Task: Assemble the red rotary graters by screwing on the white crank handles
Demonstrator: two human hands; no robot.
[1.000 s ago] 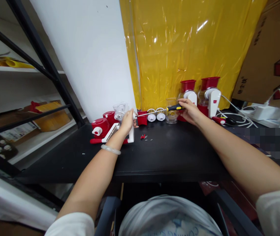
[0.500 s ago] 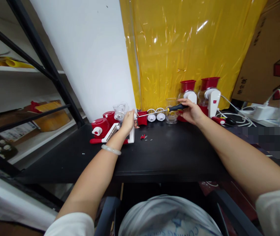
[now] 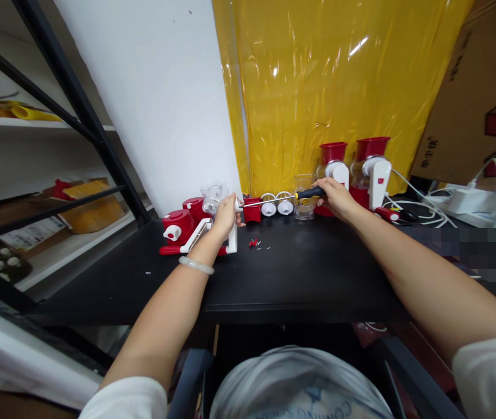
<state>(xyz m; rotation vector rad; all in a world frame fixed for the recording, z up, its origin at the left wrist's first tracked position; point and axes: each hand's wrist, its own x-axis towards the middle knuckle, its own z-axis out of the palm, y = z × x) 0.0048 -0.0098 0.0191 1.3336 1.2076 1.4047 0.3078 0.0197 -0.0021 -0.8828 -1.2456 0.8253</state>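
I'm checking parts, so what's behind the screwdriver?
Behind the screwdriver: a red part, two round white parts, and a clear cup. Whatever the right hand covers can't be seen.

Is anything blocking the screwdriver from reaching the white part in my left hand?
Nothing visible does. The screwdriver in your right hand points at the white part in your left hand. The red part and two white-rimmed drums seem to sit behind it, not in its path. Tip contact is too small to tell.

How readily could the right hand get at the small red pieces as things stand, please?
Probably not freely: the right hand is gripping the screwdriver, though nothing appears to cover the small red pieces.
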